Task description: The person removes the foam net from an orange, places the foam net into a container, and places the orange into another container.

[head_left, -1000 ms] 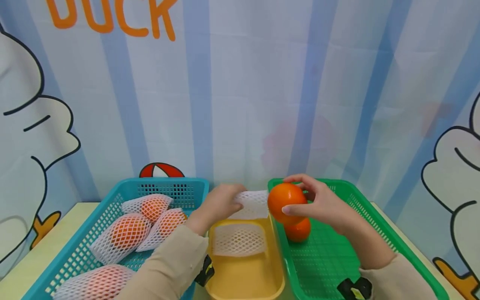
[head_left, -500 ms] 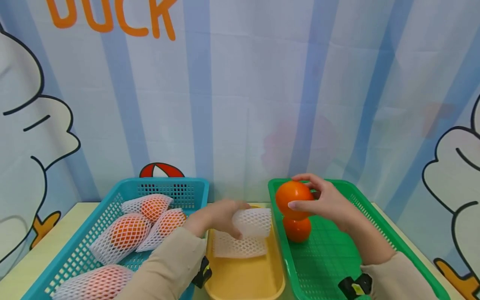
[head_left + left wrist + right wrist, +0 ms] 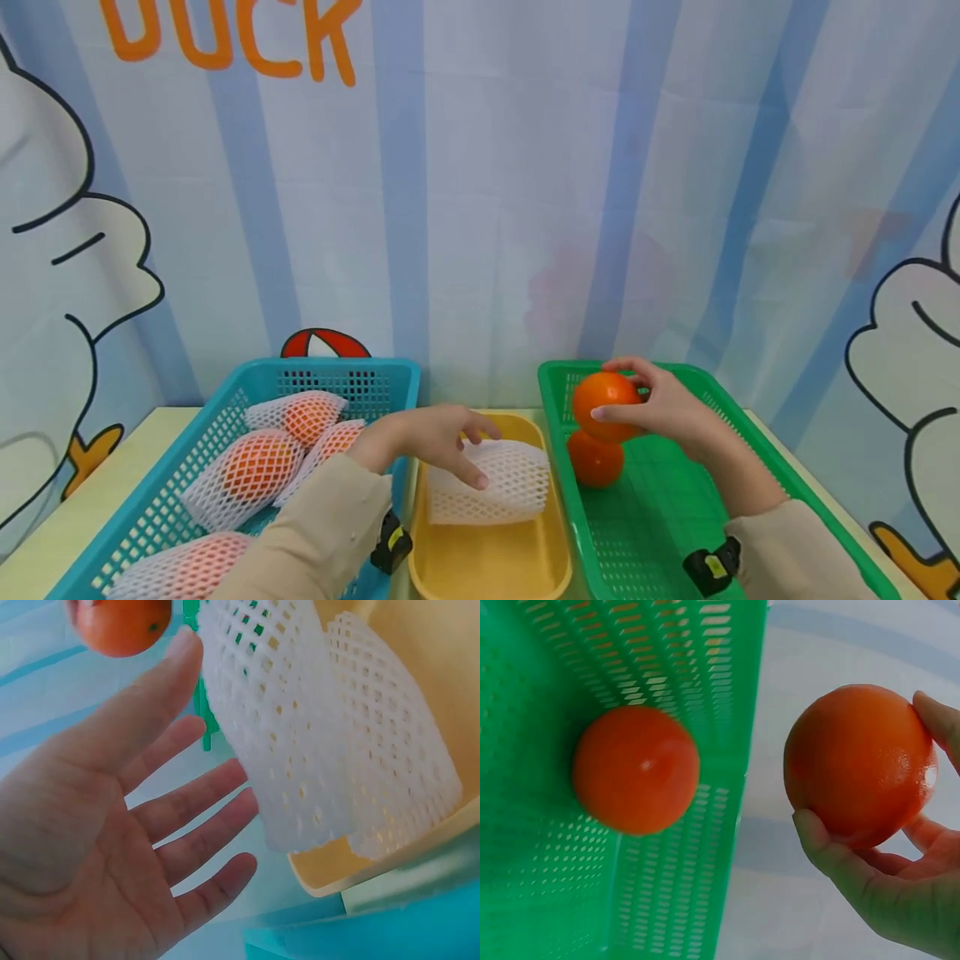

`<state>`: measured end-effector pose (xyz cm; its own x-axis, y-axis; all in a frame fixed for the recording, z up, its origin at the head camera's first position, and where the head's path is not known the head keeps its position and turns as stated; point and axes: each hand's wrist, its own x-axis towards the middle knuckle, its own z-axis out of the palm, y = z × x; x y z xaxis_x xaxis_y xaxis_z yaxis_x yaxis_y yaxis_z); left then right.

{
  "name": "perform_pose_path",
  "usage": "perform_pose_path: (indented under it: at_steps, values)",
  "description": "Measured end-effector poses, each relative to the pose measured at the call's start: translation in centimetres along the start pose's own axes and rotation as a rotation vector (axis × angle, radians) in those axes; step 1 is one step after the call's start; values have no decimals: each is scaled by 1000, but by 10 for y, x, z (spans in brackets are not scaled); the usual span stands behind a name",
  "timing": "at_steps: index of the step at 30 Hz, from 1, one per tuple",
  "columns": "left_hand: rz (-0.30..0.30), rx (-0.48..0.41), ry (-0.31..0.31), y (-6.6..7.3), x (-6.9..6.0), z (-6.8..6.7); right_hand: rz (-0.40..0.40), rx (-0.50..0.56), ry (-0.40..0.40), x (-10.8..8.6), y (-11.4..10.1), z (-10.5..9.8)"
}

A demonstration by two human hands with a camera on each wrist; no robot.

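Note:
My right hand [image 3: 663, 410] grips an orange [image 3: 859, 765] between thumb and fingers above the green basket [image 3: 675, 508]. Another orange [image 3: 636, 770] lies inside that basket, just below the held one in the head view. Over the yellow tray [image 3: 517, 571], my left hand [image 3: 427, 439] has its fingers spread and holds nothing. Close to its fingertips is a white foam net sleeve [image 3: 281, 742], which overlaps a second foam net sleeve [image 3: 397, 742] in the tray. Whether the fingertips still touch the nearer sleeve, I cannot tell.
On the left stands a blue basket [image 3: 405, 392] holding several oranges in foam nets, such as one netted orange [image 3: 258, 467]. The yellow tray sits between the two baskets on a pale table [image 3: 45, 546]. A striped printed curtain [image 3: 487, 208] hangs behind.
My left hand has let go of the foam net sleeve, which dropped into the yellow tray, and has drawn slightly left. My right hand has shifted right with the orange.

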<state>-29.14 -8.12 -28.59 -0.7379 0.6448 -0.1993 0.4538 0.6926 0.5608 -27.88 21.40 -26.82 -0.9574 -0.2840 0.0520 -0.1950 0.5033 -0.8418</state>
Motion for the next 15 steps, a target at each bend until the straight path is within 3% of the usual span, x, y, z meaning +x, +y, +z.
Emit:
perform_pose_path:
  at_steps: [6,15]
  values:
    - [23,13,58,-2,-3,0,57,-32,18,4,22,-5]
    - [5,-7,74,-7,-6,-2,140,-95,77,8,57,-19]
